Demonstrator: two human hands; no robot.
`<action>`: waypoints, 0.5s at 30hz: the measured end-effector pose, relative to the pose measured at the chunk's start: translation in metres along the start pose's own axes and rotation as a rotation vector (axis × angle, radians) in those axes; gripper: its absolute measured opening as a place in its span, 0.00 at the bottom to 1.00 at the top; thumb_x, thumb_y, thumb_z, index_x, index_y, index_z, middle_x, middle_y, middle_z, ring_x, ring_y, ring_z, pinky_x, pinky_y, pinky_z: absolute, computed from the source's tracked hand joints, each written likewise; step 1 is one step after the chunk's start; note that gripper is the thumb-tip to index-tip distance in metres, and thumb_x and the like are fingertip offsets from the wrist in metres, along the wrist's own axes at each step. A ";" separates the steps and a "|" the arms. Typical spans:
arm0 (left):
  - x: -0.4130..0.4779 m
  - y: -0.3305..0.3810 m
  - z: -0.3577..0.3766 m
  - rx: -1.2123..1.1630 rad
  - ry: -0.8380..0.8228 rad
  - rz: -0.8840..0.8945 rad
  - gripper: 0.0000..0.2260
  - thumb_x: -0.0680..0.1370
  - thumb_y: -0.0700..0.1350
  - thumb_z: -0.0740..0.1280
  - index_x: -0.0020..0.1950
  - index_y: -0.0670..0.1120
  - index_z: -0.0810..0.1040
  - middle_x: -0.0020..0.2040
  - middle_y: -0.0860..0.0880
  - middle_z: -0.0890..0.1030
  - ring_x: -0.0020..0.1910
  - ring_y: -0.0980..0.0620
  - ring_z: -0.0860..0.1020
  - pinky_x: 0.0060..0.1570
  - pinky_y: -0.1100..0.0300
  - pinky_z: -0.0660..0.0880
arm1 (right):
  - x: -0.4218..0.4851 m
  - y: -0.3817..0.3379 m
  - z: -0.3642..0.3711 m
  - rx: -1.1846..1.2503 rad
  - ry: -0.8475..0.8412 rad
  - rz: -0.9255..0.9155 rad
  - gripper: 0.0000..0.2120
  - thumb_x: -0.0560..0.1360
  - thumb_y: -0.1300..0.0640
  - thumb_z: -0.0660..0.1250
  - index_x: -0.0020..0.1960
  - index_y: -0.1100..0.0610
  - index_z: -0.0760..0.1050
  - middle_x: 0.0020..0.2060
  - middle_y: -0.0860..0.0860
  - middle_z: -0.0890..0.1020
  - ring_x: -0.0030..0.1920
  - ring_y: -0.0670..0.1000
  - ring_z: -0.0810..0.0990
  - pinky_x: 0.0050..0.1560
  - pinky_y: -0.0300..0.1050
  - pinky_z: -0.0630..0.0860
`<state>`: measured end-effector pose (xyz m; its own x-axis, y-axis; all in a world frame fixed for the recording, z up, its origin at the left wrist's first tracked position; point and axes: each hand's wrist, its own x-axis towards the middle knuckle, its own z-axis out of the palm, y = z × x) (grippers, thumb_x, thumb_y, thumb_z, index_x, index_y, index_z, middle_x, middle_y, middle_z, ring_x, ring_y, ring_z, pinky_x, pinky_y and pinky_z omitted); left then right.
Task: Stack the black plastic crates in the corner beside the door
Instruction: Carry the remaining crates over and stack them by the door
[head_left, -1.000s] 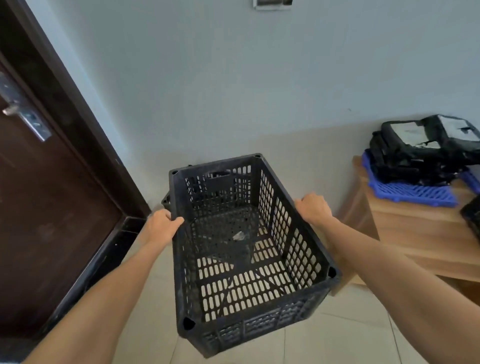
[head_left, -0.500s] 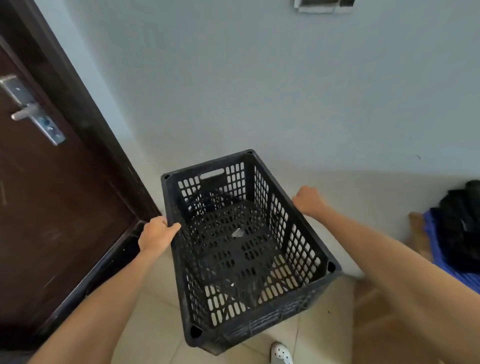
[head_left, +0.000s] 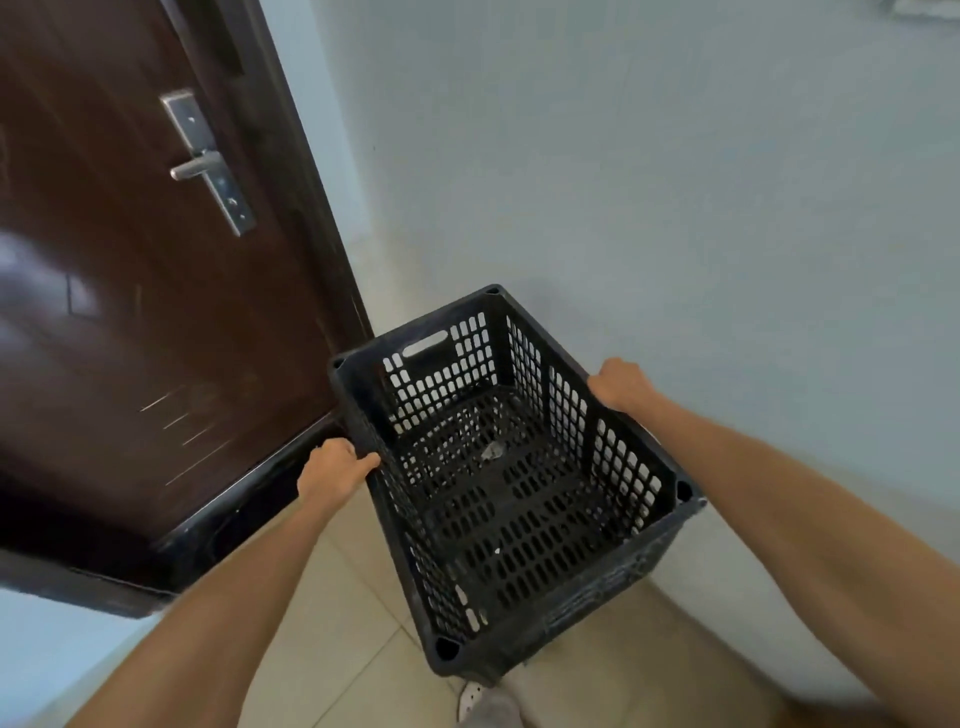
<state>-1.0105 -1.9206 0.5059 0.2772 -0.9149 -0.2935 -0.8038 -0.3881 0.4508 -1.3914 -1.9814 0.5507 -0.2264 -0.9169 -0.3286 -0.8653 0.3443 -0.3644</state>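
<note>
Head view: crate closer to door; left hand, right hand still gripping.

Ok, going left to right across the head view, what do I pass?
First the door handle → left hand → black crate, gripped by both hands at its long rims → right hand → pale wall.

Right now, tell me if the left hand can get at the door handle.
Probably not: the left hand grips the crate, as does the right hand. Nothing blocks the way to the door handle, but it must let go first.
</note>
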 end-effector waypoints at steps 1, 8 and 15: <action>0.007 0.000 -0.001 0.000 -0.004 -0.001 0.18 0.74 0.53 0.72 0.31 0.44 0.72 0.31 0.46 0.76 0.41 0.41 0.79 0.39 0.54 0.72 | 0.008 -0.004 0.001 0.006 -0.005 0.009 0.18 0.79 0.57 0.56 0.61 0.69 0.72 0.59 0.66 0.77 0.57 0.64 0.78 0.49 0.48 0.73; 0.042 0.017 0.004 -0.041 -0.009 -0.044 0.17 0.74 0.51 0.72 0.31 0.44 0.73 0.30 0.47 0.77 0.36 0.43 0.79 0.38 0.55 0.73 | 0.058 -0.014 0.005 -0.025 -0.037 0.009 0.18 0.80 0.58 0.56 0.64 0.69 0.70 0.61 0.66 0.76 0.58 0.65 0.77 0.56 0.52 0.74; 0.032 0.036 0.027 -0.080 0.003 -0.144 0.16 0.75 0.48 0.71 0.30 0.50 0.70 0.28 0.53 0.74 0.35 0.49 0.74 0.37 0.58 0.68 | 0.100 -0.011 0.010 -0.077 -0.138 -0.080 0.14 0.79 0.61 0.54 0.59 0.68 0.72 0.57 0.65 0.77 0.55 0.63 0.78 0.51 0.50 0.74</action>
<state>-1.0446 -1.9605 0.4900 0.3884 -0.8493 -0.3576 -0.7109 -0.5231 0.4702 -1.3998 -2.0749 0.5138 -0.0966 -0.9027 -0.4193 -0.9110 0.2498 -0.3280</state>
